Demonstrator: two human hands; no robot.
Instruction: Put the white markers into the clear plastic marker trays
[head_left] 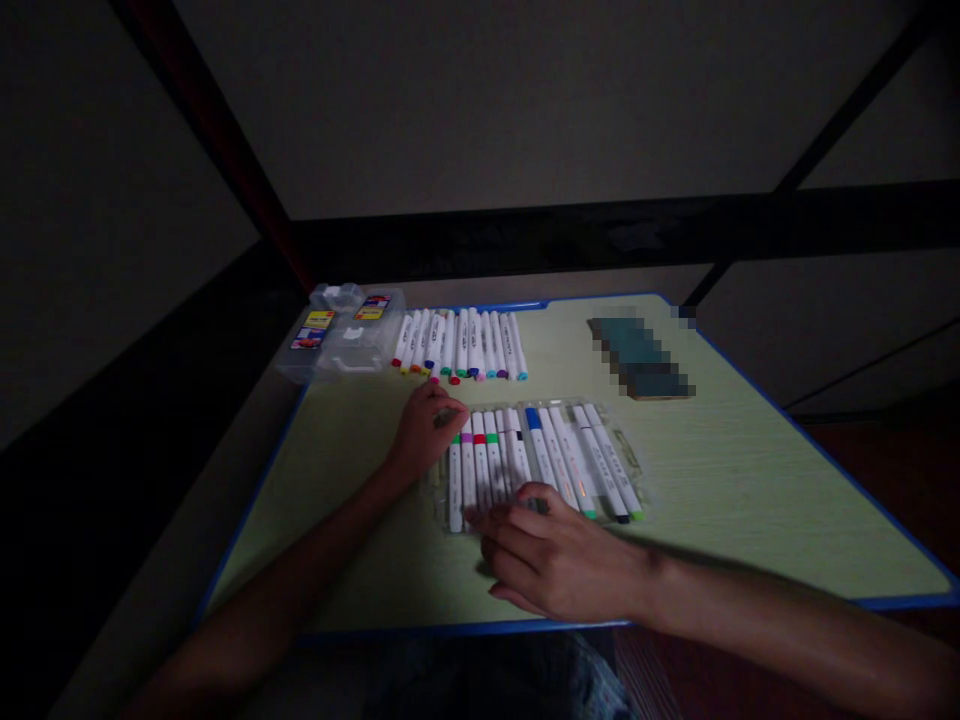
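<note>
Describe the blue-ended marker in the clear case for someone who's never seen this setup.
On the blue-edged table, find the clear case of white markers nearest the person. Around the middle of its row lies the blue-ended marker: its far end is solid blue, while those directly beside it have whitish far ends.

In the middle of the frame, a clear tray holds white markers. The left hand is at its upper left corner, fingers bent; the right hand is over its lower edge. Above lies another row of markers, with clear cases at upper left and a pixelated green thing at upper right, all on a table.
</note>
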